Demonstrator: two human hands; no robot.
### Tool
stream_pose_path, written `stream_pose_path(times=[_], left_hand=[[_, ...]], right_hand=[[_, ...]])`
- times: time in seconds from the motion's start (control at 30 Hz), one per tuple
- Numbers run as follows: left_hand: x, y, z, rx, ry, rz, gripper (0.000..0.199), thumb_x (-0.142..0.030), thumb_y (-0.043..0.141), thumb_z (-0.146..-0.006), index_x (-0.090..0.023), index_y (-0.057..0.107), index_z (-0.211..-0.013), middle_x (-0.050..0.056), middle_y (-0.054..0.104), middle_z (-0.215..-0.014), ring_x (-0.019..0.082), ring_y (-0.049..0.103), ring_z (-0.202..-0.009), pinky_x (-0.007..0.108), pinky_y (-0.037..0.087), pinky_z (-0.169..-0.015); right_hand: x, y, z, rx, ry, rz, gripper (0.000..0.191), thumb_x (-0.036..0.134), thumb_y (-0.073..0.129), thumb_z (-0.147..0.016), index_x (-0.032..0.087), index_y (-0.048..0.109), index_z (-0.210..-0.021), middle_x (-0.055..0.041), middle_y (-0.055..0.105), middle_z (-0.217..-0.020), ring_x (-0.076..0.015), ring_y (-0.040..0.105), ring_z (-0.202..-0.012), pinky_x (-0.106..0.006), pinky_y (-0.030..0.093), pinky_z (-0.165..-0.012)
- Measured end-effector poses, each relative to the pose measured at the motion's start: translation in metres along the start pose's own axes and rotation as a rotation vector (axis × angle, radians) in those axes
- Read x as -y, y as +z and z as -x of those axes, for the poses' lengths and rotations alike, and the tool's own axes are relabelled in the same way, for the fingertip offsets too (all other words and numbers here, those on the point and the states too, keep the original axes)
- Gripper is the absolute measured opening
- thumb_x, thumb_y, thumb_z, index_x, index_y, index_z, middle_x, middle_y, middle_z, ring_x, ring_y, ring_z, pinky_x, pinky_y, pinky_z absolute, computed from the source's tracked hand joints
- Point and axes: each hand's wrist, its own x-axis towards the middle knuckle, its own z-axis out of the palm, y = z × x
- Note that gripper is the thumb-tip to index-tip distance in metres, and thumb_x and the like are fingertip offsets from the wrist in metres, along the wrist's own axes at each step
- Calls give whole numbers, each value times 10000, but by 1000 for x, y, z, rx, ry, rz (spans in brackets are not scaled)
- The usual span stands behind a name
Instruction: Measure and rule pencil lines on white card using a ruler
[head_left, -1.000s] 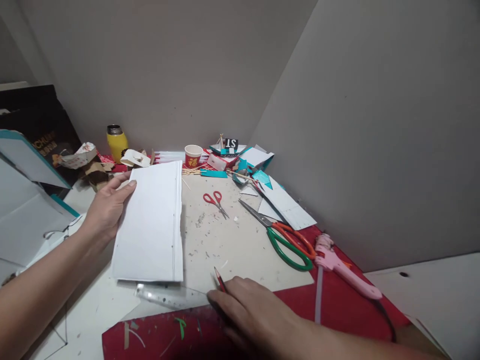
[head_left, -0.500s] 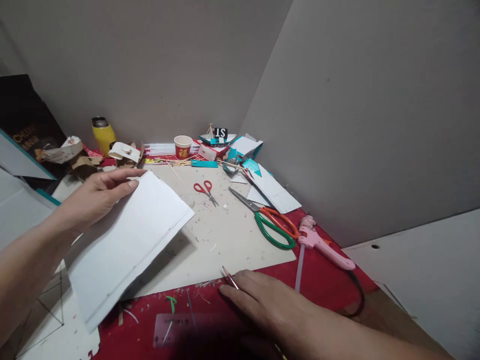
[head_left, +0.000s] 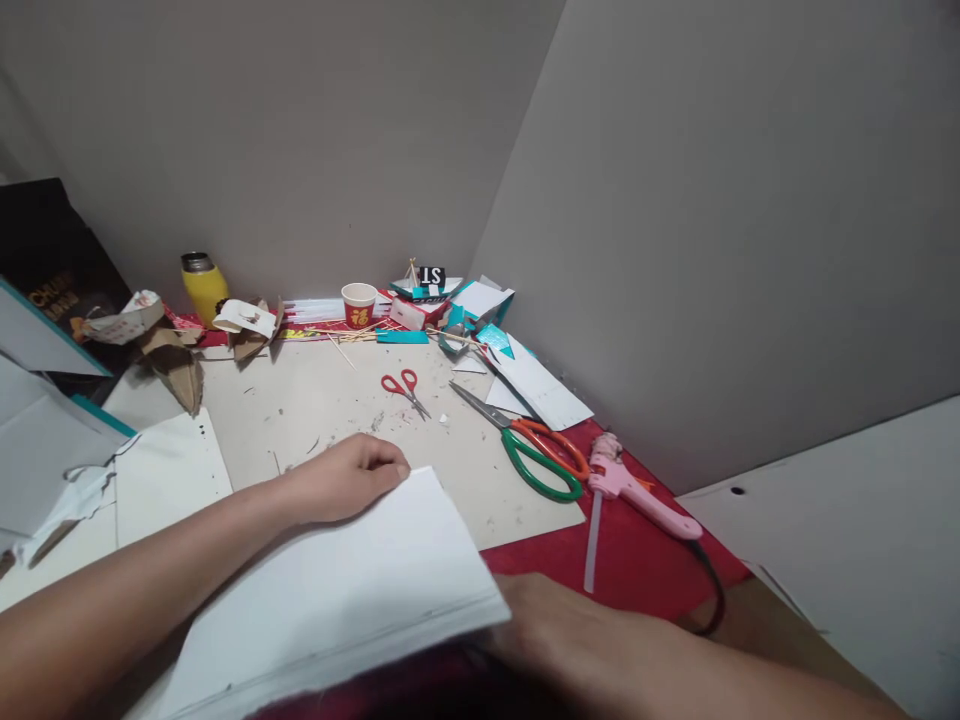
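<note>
My left hand (head_left: 346, 480) grips the far edge of a white sheet of board (head_left: 352, 580), thumb on top and fingers curled over it. The board is tilted in front of me, with pencil lines running along its near edge. Behind the board's right corner is my right hand (head_left: 547, 620); its fingers are hidden, so what they hold does not show. Beyond the board lie small red-handled scissors (head_left: 405, 392) and large scissors with green and orange handles (head_left: 536, 450).
A pink glue gun (head_left: 637, 495) with its cord lies on the red table cover (head_left: 540, 560) at right. Along the back stand a yellow bottle (head_left: 204, 290), a paper cup (head_left: 359, 306), a small model boat (head_left: 426, 282) and card scraps (head_left: 544, 385). Folded white card (head_left: 45, 440) is at left.
My left hand has brought the board right and nearer, turning it. It now covers the fingers of my right hand, and the pencil seen there before is out of sight.
</note>
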Motion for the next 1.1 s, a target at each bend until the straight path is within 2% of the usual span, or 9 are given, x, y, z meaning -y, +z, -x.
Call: stream_pose_path(times=[0.23, 0.47, 0.53, 0.6, 0.73, 0.8, 0.87, 1.0, 1.1], left_hand=[[-4, 39, -36, 17, -62, -109, 261, -393, 570, -934, -148, 628, -1002, 15, 655, -892, 130, 628, -708, 299, 545, -631], [-15, -102, 5, -737, -61, -372, 341, -421, 553, -931, -166, 588, -1155, 56, 611, -1149, 233, 618, -972, 418, 533, -819], [-21, -111, 15, -773, -50, -421, 280, -406, 523, -950, -193, 609, -1110, 61, 623, -1140, 203, 616, -960, 402, 529, -830], [-25, -83, 15, -663, -33, -456, 263, -402, 539, -944, -177, 625, -1048, 47, 645, -1056, 193, 627, -915, 392, 533, -810], [-21, 21, -5, -219, 23, -489, 236, -380, 571, -935, -155, 637, -960, 12, 662, -882, 134, 634, -734, 324, 549, -688], [-17, 41, -18, -131, 8, -515, 238, -380, 581, -929, -158, 636, -994, 19, 667, -913, 129, 635, -728, 307, 552, -661], [-16, 21, -27, -220, -55, -577, 249, -372, 574, -933, -170, 624, -1070, 49, 660, -1035, 158, 644, -836, 352, 559, -736], [-24, -71, -30, -548, -188, -696, 360, -378, 593, -917, -179, 566, -1216, 89, 602, -1213, 227, 620, -1016, 446, 536, -848], [-28, -83, -20, -607, -161, -737, 337, -392, 565, -932, -172, 575, -1187, 82, 621, -1160, 220, 625, -988, 439, 533, -839]], right_hand=[[-5, -7, 24, 92, 27, -159, 134, 99, 572, -798, 224, 586, -842, -12, 677, -868, -152, 614, -731, -216, 452, -611], [-28, -13, 76, -195, 325, -406, 92, 277, 577, -880, 217, 612, -819, -31, 655, -804, -174, 607, -727, -253, 496, -655], [-37, -13, 79, -366, 382, -507, 193, 367, 580, -893, 214, 620, -782, -33, 644, -737, -176, 600, -672, -260, 489, -603], [-45, -14, 74, -519, 389, -644, 254, 426, 578, -899, 212, 617, -769, -37, 644, -702, -181, 610, -651, -273, 496, -589], [-56, -14, 56, -740, 316, -922, 233, 429, 610, -893, 210, 601, -815, -23, 626, -673, -168, 620, -597, -273, 507, -548], [-57, -14, 54, -774, 303, -994, 211, 413, 637, -882, 210, 601, -834, -14, 615, -666, -158, 610, -574, -269, 508, -533], [-58, -12, 56, -774, 302, -1024, 198, 396, 657, -872, 207, 605, -839, -14, 616, -673, -153, 610, -584, -266, 513, -548], [-60, -5, 66, -793, 342, -1047, 199, 392, 675, -861, 207, 603, -843, -13, 610, -681, -144, 601, -598, -247, 500, -543], [-66, 1, 65, -833, 330, -1090, 198, 396, 666, -860, 216, 587, -837, -7, 591, -672, -155, 583, -588, -269, 502, -519]])
